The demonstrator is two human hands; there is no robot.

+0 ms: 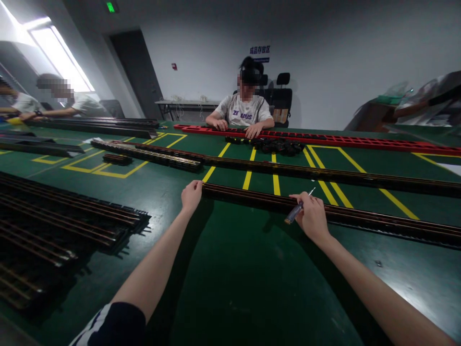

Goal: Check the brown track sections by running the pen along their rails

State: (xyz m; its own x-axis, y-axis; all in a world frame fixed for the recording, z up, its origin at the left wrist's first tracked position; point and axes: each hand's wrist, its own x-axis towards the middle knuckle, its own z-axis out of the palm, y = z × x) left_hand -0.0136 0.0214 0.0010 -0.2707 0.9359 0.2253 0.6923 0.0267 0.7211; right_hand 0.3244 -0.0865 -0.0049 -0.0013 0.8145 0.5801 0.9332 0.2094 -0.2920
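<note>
A long dark rail with copper-coloured strips (248, 194) lies across the green table in front of me. My left hand (191, 196) is closed around its left end. Further right, my right hand (311, 214) holds a screwdriver (296, 211) with a translucent handle, its metal tip pointing up and away. The fingers of that hand are curled round the handle, and the index finger reaches to the rail. Whether the right hand also presses on the rail is hard to make out.
Several similar rails (65, 216) lie stacked at the left. Behind my rail runs another long dark rail (324, 172), beside a bundle of strips (151, 154). Across the table a person (247, 108) handles a red frame (342, 139) near black parts (279, 145). Yellow tape marks the green table (230, 269).
</note>
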